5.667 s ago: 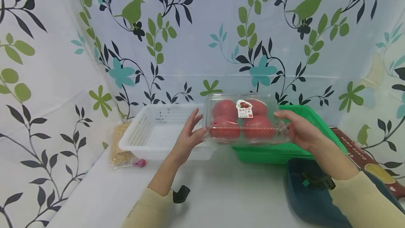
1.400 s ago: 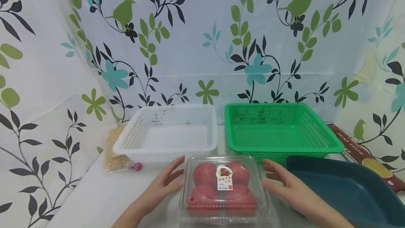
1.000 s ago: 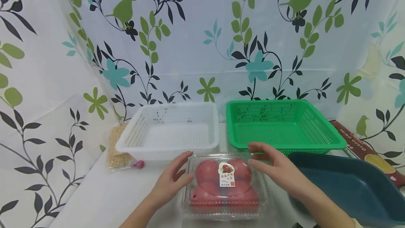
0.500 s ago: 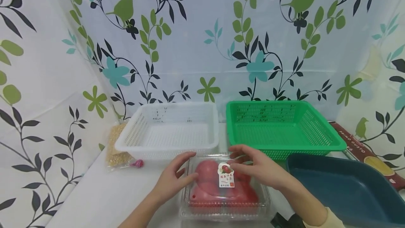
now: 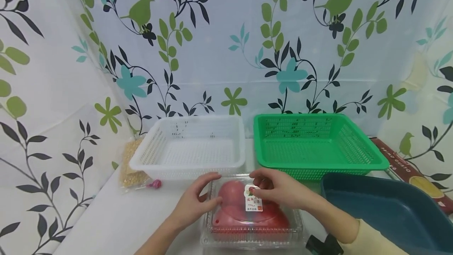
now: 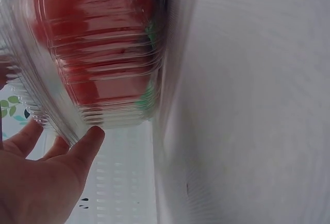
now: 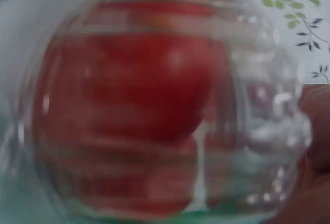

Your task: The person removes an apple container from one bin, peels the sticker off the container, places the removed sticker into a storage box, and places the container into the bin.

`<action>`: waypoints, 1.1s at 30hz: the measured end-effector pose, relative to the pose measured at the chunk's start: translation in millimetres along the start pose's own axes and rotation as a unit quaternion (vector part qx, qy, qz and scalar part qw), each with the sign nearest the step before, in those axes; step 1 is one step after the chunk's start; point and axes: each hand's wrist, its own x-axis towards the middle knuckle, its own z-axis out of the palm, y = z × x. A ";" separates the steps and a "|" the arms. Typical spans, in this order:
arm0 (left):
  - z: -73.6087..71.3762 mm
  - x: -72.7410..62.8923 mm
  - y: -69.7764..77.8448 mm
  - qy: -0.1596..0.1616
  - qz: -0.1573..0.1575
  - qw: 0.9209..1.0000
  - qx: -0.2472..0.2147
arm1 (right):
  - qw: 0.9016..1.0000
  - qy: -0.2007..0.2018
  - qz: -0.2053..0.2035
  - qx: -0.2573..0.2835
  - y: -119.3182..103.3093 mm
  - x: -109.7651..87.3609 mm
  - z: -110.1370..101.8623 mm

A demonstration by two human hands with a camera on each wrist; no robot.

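Note:
A clear plastic clamshell box [image 5: 226,243] of red tomatoes [image 5: 230,219] rests on the white table, its lid down. A white label [image 5: 253,206] is on the lid. My left hand [image 5: 194,200] lies at the box's far left corner, the thumb at the lid's side edge. In the left wrist view, the left thumb [image 6: 90,144] touches the ridged rim while other fingers are partly behind it. My right hand [image 5: 283,188] bends over the far part of the lid, fingers at the far rim, thumb overlapping the label; its fingertips' hold is partly hidden.
Behind the box stand a white basket [image 5: 191,170] and a green basket [image 5: 322,166]. A dark blue tray [image 5: 382,207] is at the right, beside a brown pasta packet [image 5: 407,164]. Bagged grain [image 5: 131,168] and a pink lollipop [image 5: 155,184] lie at left.
The box was held up over the baskets earlier and now sits on the table. My right hand has moved left from the box's right side onto the lid; the left stays near its corner.

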 end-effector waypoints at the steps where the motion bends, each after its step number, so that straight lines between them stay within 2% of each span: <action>1: 0.0 0.4 -0.4 -0.002 0.000 1.000 0.000 | 1.000 0.000 0.001 -0.011 -0.8 0.5 0.3; 7: 1.2 0.9 -3.1 -0.015 0.013 0.999 -0.027 | 0.998 -0.001 -0.016 -0.053 -3.1 3.8 3.2; 12: 1.7 -0.5 -3.8 -0.018 0.010 0.999 -0.036 | 0.997 -0.003 -0.024 -0.079 -4.3 6.1 5.3; 19: -0.6 1.3 -3.3 -0.021 0.009 0.999 -0.040 | 0.996 0.001 -0.025 -0.081 -1.9 13.2 4.9; 25: -0.9 1.2 -5.2 -0.028 0.016 0.998 -0.048 | 0.996 -0.018 -0.019 -0.080 -0.2 17.9 1.3; 33: -1.2 2.1 -5.7 -0.025 -0.002 0.999 -0.042 | 0.997 -0.017 -0.025 -0.076 2.9 21.7 -0.3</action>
